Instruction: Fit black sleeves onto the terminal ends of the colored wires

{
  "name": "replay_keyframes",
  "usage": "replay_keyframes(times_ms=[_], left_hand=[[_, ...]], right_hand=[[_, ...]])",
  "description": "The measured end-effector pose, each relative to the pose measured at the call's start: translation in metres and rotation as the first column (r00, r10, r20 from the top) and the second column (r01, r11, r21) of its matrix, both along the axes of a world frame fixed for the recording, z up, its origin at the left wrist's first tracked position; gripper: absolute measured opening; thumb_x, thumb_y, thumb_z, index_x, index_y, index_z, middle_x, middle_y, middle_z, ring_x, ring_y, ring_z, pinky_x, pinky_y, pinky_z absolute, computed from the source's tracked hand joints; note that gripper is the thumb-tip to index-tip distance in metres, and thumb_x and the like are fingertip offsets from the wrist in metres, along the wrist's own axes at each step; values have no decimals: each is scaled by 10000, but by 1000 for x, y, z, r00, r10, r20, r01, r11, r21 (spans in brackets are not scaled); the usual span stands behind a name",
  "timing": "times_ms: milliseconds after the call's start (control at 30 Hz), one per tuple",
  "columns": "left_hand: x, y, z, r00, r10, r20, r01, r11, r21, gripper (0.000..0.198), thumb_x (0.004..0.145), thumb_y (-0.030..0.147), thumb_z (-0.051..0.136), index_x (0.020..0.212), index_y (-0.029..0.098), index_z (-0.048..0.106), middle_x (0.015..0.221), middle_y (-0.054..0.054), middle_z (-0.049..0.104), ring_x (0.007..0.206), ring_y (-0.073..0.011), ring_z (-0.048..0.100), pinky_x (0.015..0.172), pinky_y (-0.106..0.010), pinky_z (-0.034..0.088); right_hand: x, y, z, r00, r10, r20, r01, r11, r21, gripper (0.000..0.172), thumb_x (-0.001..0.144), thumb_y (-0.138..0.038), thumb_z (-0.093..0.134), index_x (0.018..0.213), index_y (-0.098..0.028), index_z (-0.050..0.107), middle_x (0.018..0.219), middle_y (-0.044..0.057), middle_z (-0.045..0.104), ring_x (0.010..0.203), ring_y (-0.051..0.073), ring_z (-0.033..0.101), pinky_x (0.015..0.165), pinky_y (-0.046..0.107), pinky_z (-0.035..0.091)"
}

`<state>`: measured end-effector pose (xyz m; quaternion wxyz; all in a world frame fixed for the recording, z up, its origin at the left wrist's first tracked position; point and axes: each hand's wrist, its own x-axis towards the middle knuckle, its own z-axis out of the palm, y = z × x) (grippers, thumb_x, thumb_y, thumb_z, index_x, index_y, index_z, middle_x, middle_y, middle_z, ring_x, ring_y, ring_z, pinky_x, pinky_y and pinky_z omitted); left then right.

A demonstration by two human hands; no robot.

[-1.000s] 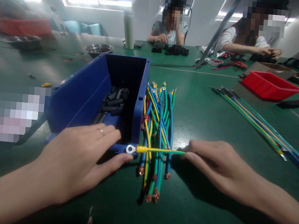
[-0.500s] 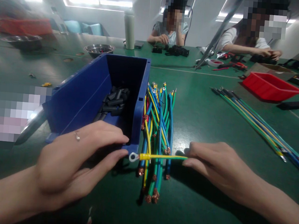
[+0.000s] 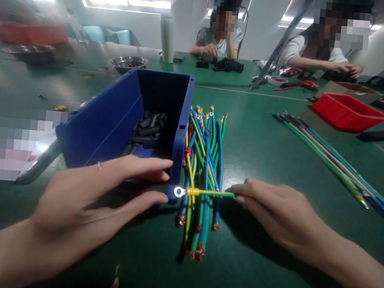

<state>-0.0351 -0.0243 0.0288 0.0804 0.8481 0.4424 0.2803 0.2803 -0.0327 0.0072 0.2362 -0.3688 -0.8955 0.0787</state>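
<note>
A short yellow-and-green wire (image 3: 216,193) with a yellow collar and a silver ring terminal (image 3: 179,191) lies level in the air, its ring end pointing left. My right hand (image 3: 270,209) pinches the wire's other end between thumb and fingers. Just left of the ring, my left hand (image 3: 106,199) is open, thumb and fingertips apart and nothing seen held between them. Behind that hand stands a blue bin (image 3: 96,117) with black tube pieces (image 3: 148,129) inside. Below the held wire, a bundle of blue, green and yellow wires (image 3: 207,163) lies on the table, several with bare copper ends.
Longer wires (image 3: 331,160) lie at the right, near a red tray (image 3: 349,114). A metal bowl (image 3: 128,63) and a pale bottle (image 3: 166,38) stand behind the bin. Two people sit across the green table (image 3: 253,136). A shiny bag-like thing (image 3: 39,155) lies left.
My left thumb and fingers have spread wider apart. My right hand has shifted slightly left and up with the wire, so the ring terminal sits a little higher and further right.
</note>
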Motion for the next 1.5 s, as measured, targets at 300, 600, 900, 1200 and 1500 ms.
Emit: replay_keyframes(times_ms=[300,600,900,1200,1500], left_hand=[[4,2,-1,994,-23,103,24,1000,-10,238,898,412,698,1122,357,643,1019,103,744,827,-114,730,836,-203,603],[3,2,2,998,14,61,-12,1000,-26,228,894,493,678,1094,384,659,985,127,747,773,-109,730,802,-197,592],[4,-1,-2,960,-174,219,178,984,2,121,955,324,638,1061,358,684,1001,81,763,882,-154,727,810,-283,612],[-7,0,-3,941,-273,198,288,956,-49,304,948,171,585,1128,399,676,1108,104,741,1021,-130,693,851,-223,591],[-6,0,-4,943,-272,190,285,958,-43,265,943,179,599,1091,378,692,1076,97,753,995,-140,704,817,-256,601]], right_hand=[[0,-2,-3,1000,-3,-28,3,1000,-19,174,1023,-208,431,1026,-185,604,702,-23,605,542,78,539,508,225,353],[-1,-3,-5,1000,-28,-2,28,994,107,170,1018,-196,449,1020,-176,617,691,-26,605,538,78,551,514,219,376],[-2,-6,-7,999,-47,15,44,983,179,188,1025,-203,433,1037,-188,620,677,-31,612,519,80,552,501,226,377],[-4,-8,-8,999,-52,-10,54,981,188,180,1031,-209,431,1041,-199,609,679,-32,606,534,81,557,518,224,382],[-6,-11,-6,998,-55,38,45,973,225,162,1034,-191,420,1055,-184,581,681,-34,600,530,84,552,518,231,378]])
